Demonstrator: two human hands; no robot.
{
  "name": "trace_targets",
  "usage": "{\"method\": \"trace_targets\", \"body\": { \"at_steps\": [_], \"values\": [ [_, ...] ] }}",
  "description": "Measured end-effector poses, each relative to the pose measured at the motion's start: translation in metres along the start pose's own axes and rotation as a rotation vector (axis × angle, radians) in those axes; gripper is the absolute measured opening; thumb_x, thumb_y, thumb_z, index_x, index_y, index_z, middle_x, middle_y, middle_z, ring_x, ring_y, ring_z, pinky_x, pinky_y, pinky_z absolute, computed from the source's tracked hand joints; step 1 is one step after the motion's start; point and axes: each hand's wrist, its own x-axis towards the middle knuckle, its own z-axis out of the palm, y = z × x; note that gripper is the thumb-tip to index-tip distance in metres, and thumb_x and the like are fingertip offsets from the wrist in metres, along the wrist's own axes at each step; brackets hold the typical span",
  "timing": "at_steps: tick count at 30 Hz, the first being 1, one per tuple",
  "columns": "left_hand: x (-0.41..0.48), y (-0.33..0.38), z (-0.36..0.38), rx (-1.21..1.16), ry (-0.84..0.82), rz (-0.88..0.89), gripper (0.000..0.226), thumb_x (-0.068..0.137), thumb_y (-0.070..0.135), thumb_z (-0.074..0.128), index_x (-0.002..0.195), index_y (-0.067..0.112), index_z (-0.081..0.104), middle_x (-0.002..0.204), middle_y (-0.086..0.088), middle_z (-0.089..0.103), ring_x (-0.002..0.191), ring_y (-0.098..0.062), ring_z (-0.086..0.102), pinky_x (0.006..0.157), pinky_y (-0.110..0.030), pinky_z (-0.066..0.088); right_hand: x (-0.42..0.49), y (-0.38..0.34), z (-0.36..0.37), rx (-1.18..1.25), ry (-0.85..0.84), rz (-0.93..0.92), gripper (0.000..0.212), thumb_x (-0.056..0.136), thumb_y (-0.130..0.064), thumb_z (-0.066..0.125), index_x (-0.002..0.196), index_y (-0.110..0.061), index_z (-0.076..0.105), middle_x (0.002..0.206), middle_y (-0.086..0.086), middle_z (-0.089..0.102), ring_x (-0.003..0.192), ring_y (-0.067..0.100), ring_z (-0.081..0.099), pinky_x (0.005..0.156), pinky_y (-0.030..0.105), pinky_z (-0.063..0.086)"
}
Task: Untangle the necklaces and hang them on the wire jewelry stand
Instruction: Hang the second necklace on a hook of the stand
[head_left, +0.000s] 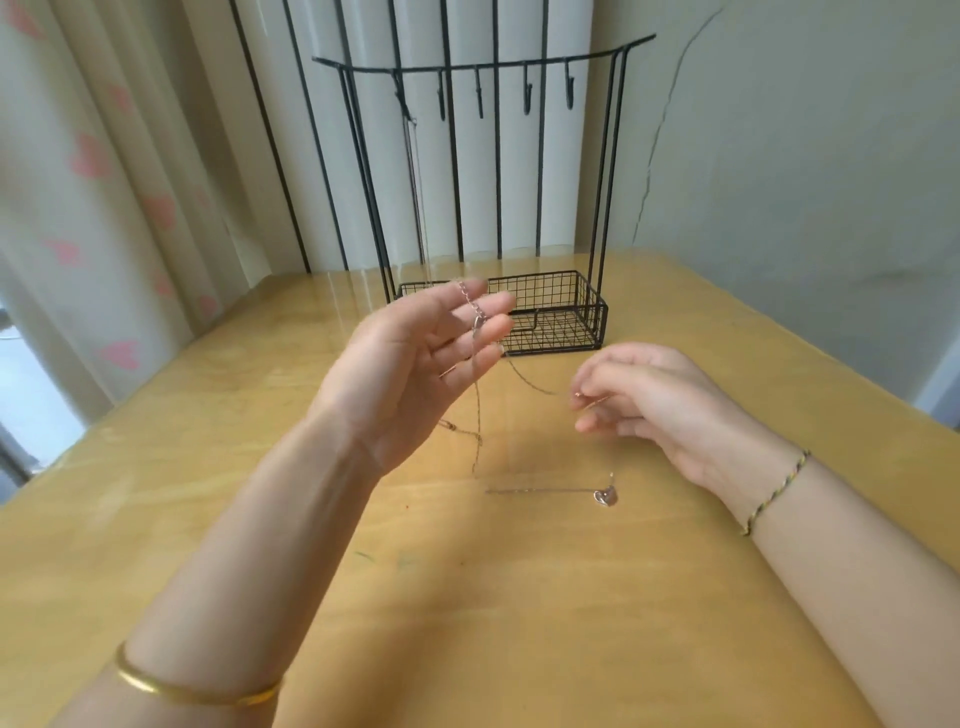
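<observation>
A black wire jewelry stand (550, 322) with a top bar of hooks and a basket base stands at the back of the table. One thin necklace (415, 171) hangs from its leftmost hook. My left hand (415, 364) is raised with straight, spread fingers, and a chain (477, 312) with its clasp is draped over them and hangs down to the table. My right hand (644, 395) pinches the other end of a chain between thumb and fingertips. A heart pendant (607, 496) on a chain lies flat on the table below the hands.
The yellow wooden table (467, 597) runs under both arms. Curtains (104, 156) hang at the left and a wall stands at the right, close behind the stand.
</observation>
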Motion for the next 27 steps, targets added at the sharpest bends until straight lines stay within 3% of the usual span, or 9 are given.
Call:
{"method": "trace_targets", "body": {
  "at_steps": [4,9,12,16,18,21,24,27],
  "values": [
    [0.016,0.026,0.023,0.147,-0.082,0.071,0.024,0.091,-0.003,0.051,0.115,0.001,0.058,0.095,-0.009,0.072,0.077,-0.011,0.065,0.064,-0.018,0.054,0.005,-0.024,0.001,0.120,-0.131,-0.054,0.020,0.084,0.000,0.051,0.098,-0.008,0.061,0.087,0.012,0.071,0.058,0.022,0.060,0.067,0.031,0.052],
    [0.046,0.070,0.058,0.429,-0.178,0.180,0.012,0.090,-0.007,0.053,0.094,0.001,0.060,0.079,-0.009,0.063,0.061,-0.010,0.059,0.056,-0.017,0.050,0.020,-0.079,0.003,0.229,-0.289,-0.189,0.022,0.088,-0.004,0.047,0.103,-0.007,0.062,0.089,0.014,0.069,0.063,0.022,0.057,0.064,0.035,0.051],
    [0.064,0.093,0.068,0.631,-0.155,0.264,0.012,0.089,-0.007,0.056,0.089,0.003,0.061,0.073,-0.009,0.059,0.060,-0.014,0.057,0.057,-0.023,0.049,0.034,-0.107,0.002,0.180,-0.223,-0.256,0.014,0.089,-0.013,0.052,0.096,-0.009,0.064,0.077,0.010,0.068,0.058,0.017,0.052,0.061,0.031,0.049],
    [0.083,0.116,0.073,0.769,-0.093,0.345,0.014,0.088,-0.007,0.056,0.086,0.006,0.059,0.079,-0.006,0.061,0.068,-0.014,0.063,0.075,-0.032,0.057,0.053,-0.136,0.001,0.104,-0.110,-0.332,0.007,0.089,-0.016,0.061,0.090,-0.011,0.066,0.064,0.002,0.063,0.050,0.011,0.045,0.052,0.021,0.046],
    [0.092,0.124,0.073,0.809,-0.062,0.372,0.013,0.087,-0.006,0.058,0.093,0.006,0.058,0.084,-0.008,0.061,0.072,-0.016,0.064,0.070,-0.028,0.059,0.062,-0.145,0.002,0.047,-0.092,-0.371,0.010,0.090,-0.017,0.061,0.096,-0.010,0.067,0.064,0.000,0.063,0.049,0.010,0.046,0.054,0.022,0.048],
    [0.105,0.131,0.071,0.862,0.003,0.418,0.031,0.086,-0.002,0.062,0.114,0.007,0.053,0.087,-0.010,0.064,0.069,-0.013,0.064,0.053,-0.016,0.050,0.073,-0.155,0.006,0.012,-0.054,-0.393,0.009,0.092,-0.013,0.058,0.097,-0.010,0.065,0.068,0.002,0.063,0.051,0.010,0.048,0.057,0.022,0.051],
    [0.116,0.138,0.065,0.962,0.046,0.464,0.039,0.086,0.001,0.063,0.120,0.014,0.051,0.090,-0.008,0.066,0.072,-0.012,0.065,0.053,-0.015,0.050,0.083,-0.164,0.013,0.012,0.011,-0.388,0.007,0.091,-0.008,0.057,0.098,-0.011,0.059,0.073,0.005,0.062,0.046,0.007,0.052,0.055,0.022,0.051],
    [0.125,0.143,0.058,1.038,0.060,0.474,0.032,0.086,0.003,0.063,0.116,0.013,0.056,0.087,-0.006,0.067,0.069,-0.009,0.064,0.053,-0.015,0.050,0.094,-0.170,0.016,0.064,0.083,-0.371,0.034,0.086,-0.002,0.060,0.117,-0.011,0.047,0.085,0.011,0.062,0.048,0.008,0.053,0.059,0.025,0.055]
  ]
}}
